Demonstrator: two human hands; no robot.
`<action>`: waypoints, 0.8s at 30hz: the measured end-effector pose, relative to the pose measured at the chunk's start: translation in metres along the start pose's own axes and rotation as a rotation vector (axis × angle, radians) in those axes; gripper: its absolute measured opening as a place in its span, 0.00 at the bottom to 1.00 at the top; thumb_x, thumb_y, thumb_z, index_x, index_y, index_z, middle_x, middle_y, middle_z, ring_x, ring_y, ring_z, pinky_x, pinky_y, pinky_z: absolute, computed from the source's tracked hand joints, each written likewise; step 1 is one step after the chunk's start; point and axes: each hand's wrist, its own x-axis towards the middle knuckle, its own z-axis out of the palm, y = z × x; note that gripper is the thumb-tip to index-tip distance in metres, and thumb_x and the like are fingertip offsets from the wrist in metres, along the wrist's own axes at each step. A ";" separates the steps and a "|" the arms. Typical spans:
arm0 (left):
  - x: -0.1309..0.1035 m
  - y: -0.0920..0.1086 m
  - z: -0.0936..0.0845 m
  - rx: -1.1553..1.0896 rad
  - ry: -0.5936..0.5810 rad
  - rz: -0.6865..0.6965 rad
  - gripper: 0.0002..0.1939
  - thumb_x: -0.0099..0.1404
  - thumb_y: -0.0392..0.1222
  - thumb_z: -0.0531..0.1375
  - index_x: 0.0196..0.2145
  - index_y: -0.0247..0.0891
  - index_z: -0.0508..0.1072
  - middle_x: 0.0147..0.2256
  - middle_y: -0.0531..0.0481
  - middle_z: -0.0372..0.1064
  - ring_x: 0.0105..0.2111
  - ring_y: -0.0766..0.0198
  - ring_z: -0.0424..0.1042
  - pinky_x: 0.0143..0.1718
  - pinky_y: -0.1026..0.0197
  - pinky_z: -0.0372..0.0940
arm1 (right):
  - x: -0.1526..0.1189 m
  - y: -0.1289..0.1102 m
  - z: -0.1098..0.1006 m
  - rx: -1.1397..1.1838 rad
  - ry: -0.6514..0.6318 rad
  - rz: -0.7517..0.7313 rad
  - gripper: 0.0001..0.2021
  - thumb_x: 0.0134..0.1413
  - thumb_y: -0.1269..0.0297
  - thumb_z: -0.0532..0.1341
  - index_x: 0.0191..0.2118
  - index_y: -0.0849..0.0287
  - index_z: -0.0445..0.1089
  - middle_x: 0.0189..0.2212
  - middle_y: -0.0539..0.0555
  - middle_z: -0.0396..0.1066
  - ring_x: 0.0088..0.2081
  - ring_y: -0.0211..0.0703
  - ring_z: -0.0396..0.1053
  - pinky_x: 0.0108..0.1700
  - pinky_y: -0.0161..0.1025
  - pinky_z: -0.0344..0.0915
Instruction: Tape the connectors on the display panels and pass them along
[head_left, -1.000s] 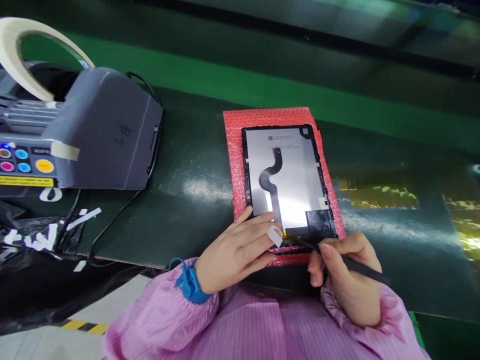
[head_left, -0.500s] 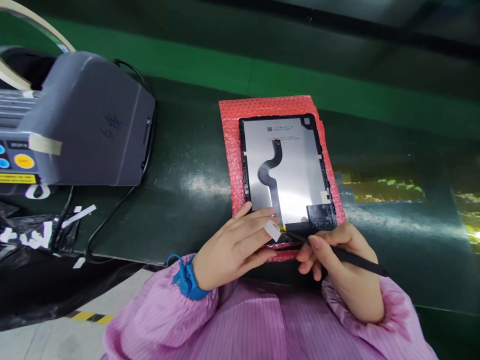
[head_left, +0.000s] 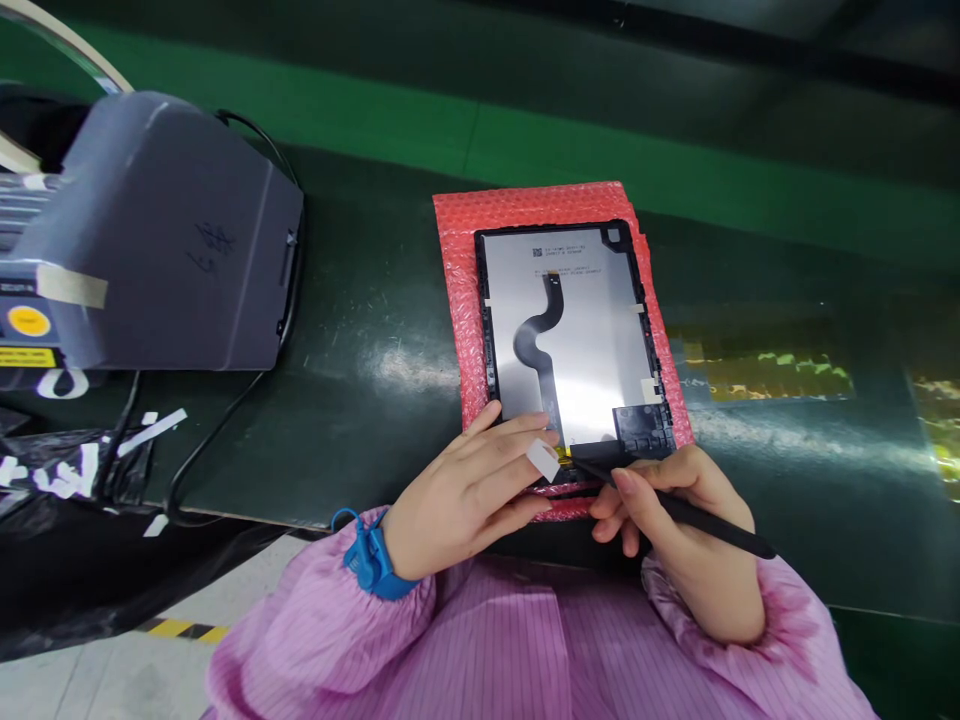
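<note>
An opened tablet point(head_left: 600, 350) lies with its silvery inner face up, a curved black flex cable point(head_left: 534, 345) running down it. My left hand point(head_left: 469, 490) rests flat over the lower left of the tablet, fingers stretched out. A small white piece of tape point(head_left: 543, 460) sits on one of its fingertips. Pinched in my right hand point(head_left: 675, 510) is a slim black pointed tool point(head_left: 712, 520). Its tip reaches the yellow patch point(head_left: 563, 455) at the cable's lower end, close to the left fingertips. The exact contact there is too small to make out.
Red bubble wrap point(head_left: 469, 330) lies beneath the tablet on the dark green bench point(head_left: 360, 440). To the left stands a grey machine point(head_left: 172, 240) with a black cord point(head_left: 217, 425). White tape scraps point(head_left: 75, 470) lie at far left; yellowish film strips point(head_left: 780, 375) are on the right.
The view has shifted slightly, so the machine sits a little further left. Both hands and the black tool keep nearly the same pose at the cable's lower end.
</note>
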 end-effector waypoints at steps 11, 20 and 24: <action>0.000 0.001 -0.002 -0.028 0.007 0.009 0.23 0.75 0.36 0.61 0.64 0.38 0.63 0.55 0.41 0.78 0.67 0.53 0.67 0.73 0.38 0.52 | 0.000 0.002 0.001 -0.031 0.011 0.003 0.10 0.66 0.68 0.66 0.33 0.54 0.66 0.26 0.48 0.80 0.18 0.37 0.74 0.16 0.30 0.68; 0.001 0.007 -0.004 0.029 -0.007 0.033 0.16 0.72 0.31 0.62 0.55 0.40 0.69 0.53 0.45 0.78 0.66 0.47 0.66 0.70 0.35 0.57 | 0.000 -0.001 -0.012 -0.071 0.184 -0.050 0.05 0.66 0.64 0.67 0.39 0.54 0.70 0.28 0.49 0.80 0.22 0.40 0.78 0.19 0.33 0.69; 0.003 0.031 -0.011 -0.299 0.213 -0.136 0.19 0.70 0.30 0.57 0.56 0.42 0.70 0.47 0.43 0.70 0.53 0.53 0.71 0.55 0.48 0.71 | 0.003 -0.013 -0.024 0.014 0.216 -0.194 0.07 0.71 0.55 0.62 0.46 0.49 0.75 0.31 0.51 0.82 0.28 0.43 0.79 0.23 0.37 0.71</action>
